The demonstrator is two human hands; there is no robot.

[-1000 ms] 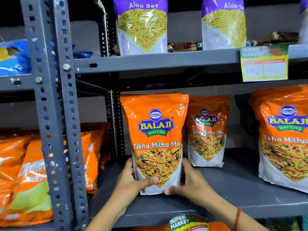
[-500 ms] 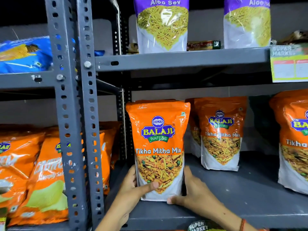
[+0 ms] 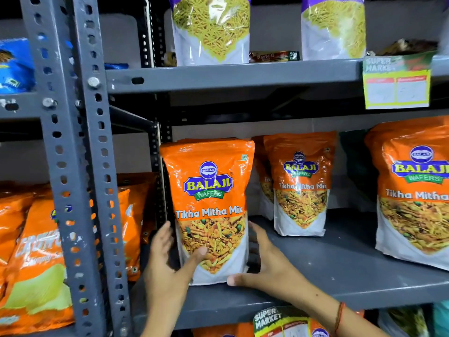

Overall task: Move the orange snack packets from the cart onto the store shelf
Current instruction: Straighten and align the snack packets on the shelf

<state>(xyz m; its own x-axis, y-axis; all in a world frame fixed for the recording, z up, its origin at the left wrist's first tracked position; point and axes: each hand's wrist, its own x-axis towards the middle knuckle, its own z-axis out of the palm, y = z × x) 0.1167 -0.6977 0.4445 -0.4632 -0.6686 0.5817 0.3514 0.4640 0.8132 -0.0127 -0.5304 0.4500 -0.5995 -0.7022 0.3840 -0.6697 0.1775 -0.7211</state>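
An orange Tikha Mitha Mix packet [image 3: 209,190] stands upright at the left end of the grey middle shelf [image 3: 340,278]. My left hand [image 3: 167,261] grips its lower left side, thumb across the front. My right hand [image 3: 264,261] holds its lower right side, thumb at the bottom edge. Two more orange packets [image 3: 301,183] stand further back on the shelf, one behind the other, and a bigger-looking one [image 3: 413,190] stands at the right edge. The cart is out of view.
A perforated grey upright post [image 3: 80,166] stands just left of the packet. Orange chip bags [image 3: 36,259] fill the left bay. Purple Aloo Sev packs [image 3: 211,30] sit on the shelf above; a yellow price tag [image 3: 397,81] hangs from its edge.
The view has shifted so the shelf contents sit further right and lower. Both hands stay on the packet, which now stands further back and nearer the left post.
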